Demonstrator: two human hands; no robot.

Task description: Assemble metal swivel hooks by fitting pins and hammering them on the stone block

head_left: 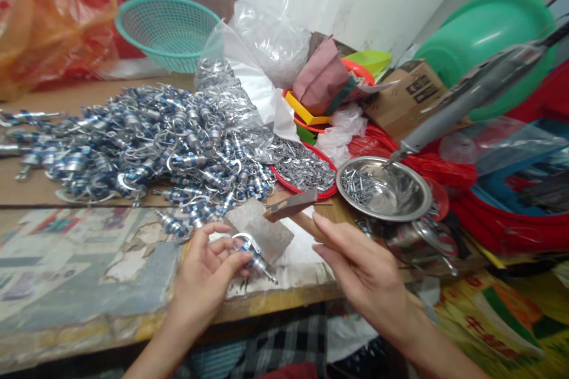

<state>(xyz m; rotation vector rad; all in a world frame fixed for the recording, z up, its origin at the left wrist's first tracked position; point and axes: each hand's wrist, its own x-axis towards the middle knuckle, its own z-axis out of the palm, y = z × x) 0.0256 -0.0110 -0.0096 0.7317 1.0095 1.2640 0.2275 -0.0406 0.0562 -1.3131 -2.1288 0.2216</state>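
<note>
Between the thumb and fingers of my left hand (pixel 207 272) is a small blue-and-silver metal fitting (pixel 258 262) with a curved arm and a thin rod end. It is at the near edge of a grey metal block (pixel 262 226); whether it rests on the block I cannot tell. My right hand (pixel 362 260) is wrapped round the wooden handle of a hammer (pixel 291 206), its head raised above the block's right side. Just beyond my left hand lies a large pile of similar fittings (pixel 146 136).
A red tray (pixel 328 190) of small flat metal pieces and a steel bowl (pixel 418 210) with pins stand right of the pile. A grey-handled tool (pixel 440 121) slants in above the bowl. Behind are a turquoise basket (pixel 171 26), plastic bags (pixel 271 38) and a cardboard box (pixel 406 98).
</note>
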